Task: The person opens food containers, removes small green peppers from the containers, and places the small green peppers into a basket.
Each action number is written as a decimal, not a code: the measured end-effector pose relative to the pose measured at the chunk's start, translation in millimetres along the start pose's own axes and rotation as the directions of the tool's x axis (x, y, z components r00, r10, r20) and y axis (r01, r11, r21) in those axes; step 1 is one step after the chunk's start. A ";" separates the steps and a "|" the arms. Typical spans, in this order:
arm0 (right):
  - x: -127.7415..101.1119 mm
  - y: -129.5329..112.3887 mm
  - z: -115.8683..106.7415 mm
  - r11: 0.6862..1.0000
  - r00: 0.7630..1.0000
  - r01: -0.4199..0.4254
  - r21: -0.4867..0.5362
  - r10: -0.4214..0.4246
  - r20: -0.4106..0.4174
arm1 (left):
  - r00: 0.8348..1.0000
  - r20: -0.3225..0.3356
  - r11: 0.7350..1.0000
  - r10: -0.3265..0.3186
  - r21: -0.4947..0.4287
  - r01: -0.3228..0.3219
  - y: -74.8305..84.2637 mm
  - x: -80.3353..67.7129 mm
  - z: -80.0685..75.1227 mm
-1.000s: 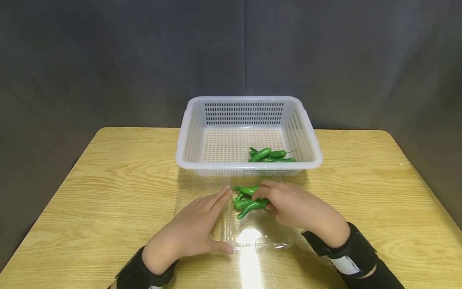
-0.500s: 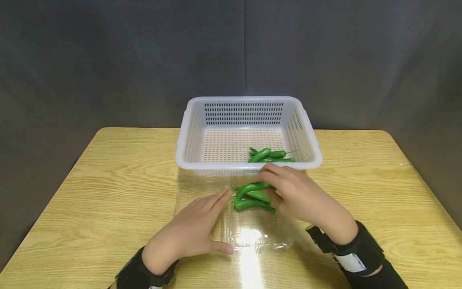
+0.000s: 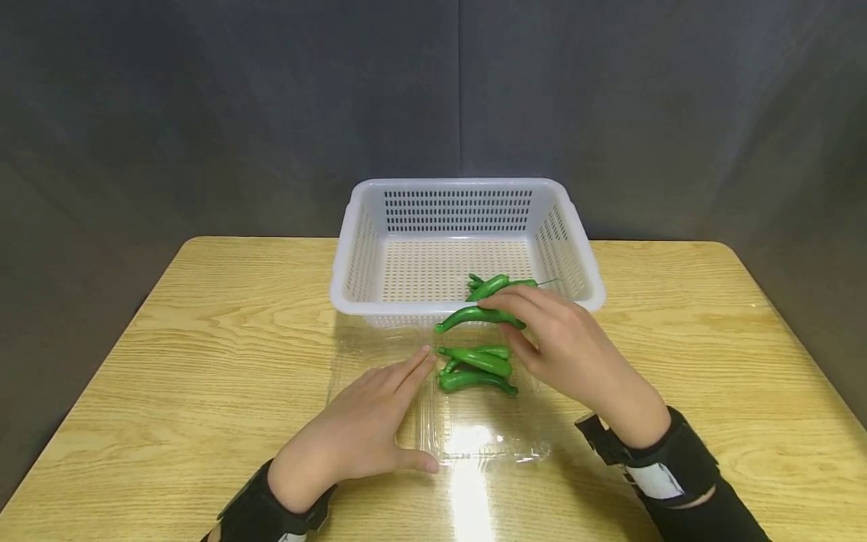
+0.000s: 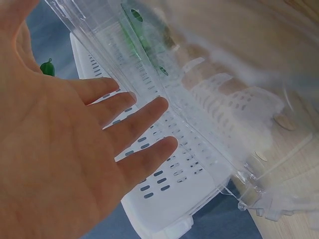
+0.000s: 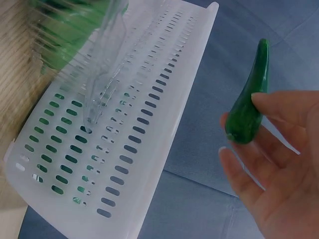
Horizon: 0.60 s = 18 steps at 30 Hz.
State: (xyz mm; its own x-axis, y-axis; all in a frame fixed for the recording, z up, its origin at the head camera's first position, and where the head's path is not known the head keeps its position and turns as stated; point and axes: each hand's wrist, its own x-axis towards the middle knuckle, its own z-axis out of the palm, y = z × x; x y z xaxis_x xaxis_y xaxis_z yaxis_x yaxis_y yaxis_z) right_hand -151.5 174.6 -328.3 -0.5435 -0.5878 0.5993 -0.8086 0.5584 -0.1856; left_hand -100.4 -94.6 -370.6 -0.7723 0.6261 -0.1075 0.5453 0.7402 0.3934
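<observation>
My right hand (image 3: pixel 565 342) pinches one green chili pepper (image 3: pixel 474 315) between thumb and fingers, raised just in front of the basket's near rim; the right wrist view shows the same pepper (image 5: pixel 247 107) at the fingertips. Below it, several green peppers (image 3: pixel 477 363) lie in the right half of a clear plastic clamshell box (image 3: pixel 474 433). My left hand (image 3: pixel 359 433) rests at the fold of the box, fingers straight and thumb spread toward the near edge. In the left wrist view, the fingers of that hand (image 4: pixel 94 144) extend against the clear plastic.
Behind the box stands a white perforated basket (image 3: pixel 460 187) with several green peppers (image 3: pixel 491 286) at its near right. The clear lid half (image 3: pixel 348 361) lies flat on the left. All sit on a wooden table (image 3: pixel 223 331), with a dark curtain (image 3: pixel 271 113) behind.
My right hand has lifted one pepper from the pile in the box and carried it up and away, toward the basket rim. My left hand stays in place.
</observation>
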 end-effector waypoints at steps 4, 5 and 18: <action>0.1 1.7 -0.2 0.999 0.999 -0.019 -0.026 0.018 -0.030 | 1.000 0.005 1.000 -0.006 -0.001 0.006 0.1 0.4 -0.2; 0.1 2.3 -0.1 0.999 0.999 -0.020 -0.033 0.019 -0.039 | 1.000 0.003 1.000 -0.006 -0.001 0.006 0.0 0.4 -0.2; -0.5 8.9 0.8 0.990 0.987 -0.090 -0.107 0.074 -0.139 | 1.000 0.018 1.000 -0.017 0.003 0.017 0.6 0.8 0.0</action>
State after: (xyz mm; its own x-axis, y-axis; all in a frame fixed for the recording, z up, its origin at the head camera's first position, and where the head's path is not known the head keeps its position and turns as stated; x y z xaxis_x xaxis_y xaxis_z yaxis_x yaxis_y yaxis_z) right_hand -158.6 179.4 -330.9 -0.5654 -0.4575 0.6863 -0.7277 0.6684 -0.1539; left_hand -100.8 -93.6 -370.5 -0.7755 0.6177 -0.1303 0.5331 0.7513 0.3890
